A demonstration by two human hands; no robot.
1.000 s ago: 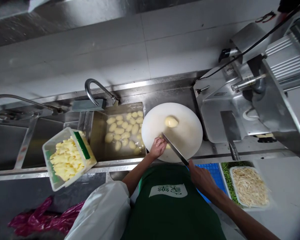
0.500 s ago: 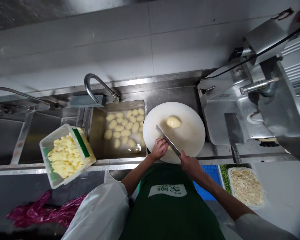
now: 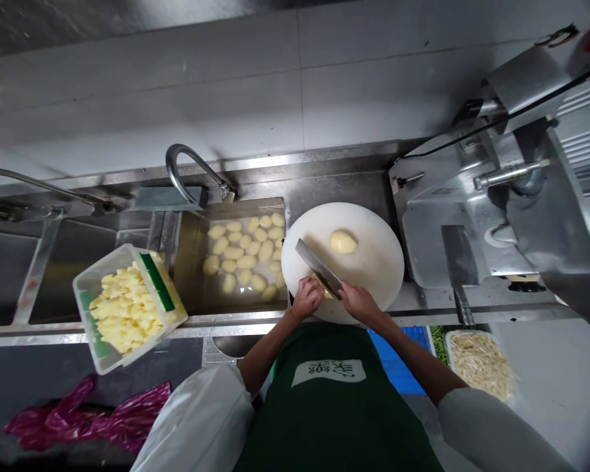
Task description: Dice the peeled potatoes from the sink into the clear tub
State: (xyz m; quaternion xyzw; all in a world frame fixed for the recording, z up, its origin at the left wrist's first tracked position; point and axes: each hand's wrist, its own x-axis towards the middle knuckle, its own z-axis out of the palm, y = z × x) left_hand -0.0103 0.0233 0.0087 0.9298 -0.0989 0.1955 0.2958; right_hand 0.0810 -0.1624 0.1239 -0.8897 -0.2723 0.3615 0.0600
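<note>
On the round white cutting board (image 3: 378, 282), my right hand (image 3: 358, 301) grips the handle of a cleaver (image 3: 319, 267), its blade pointing up and to the left. My left hand (image 3: 307, 298) presses with curled fingers on a potato piece (image 3: 328, 294) at the near side of the board, right beside the blade. The piece is mostly hidden by the hand and the cleaver. A whole peeled potato (image 3: 343, 242) lies on the board beyond the blade.
Left of the board, peeled potatoes (image 3: 247, 261) sit in water in a sink (image 3: 191, 282). A clear bin (image 3: 86, 295) of cut potato rests on the sink edge. A second cleaver (image 3: 459, 259) lies at right by a slicing machine (image 3: 550, 196). Below stands a tray of sprouts (image 3: 479, 364).
My right hand and the cleaver have moved left, with the blade tip now closer to the board's left rim. My left hand has shifted slightly left.
</note>
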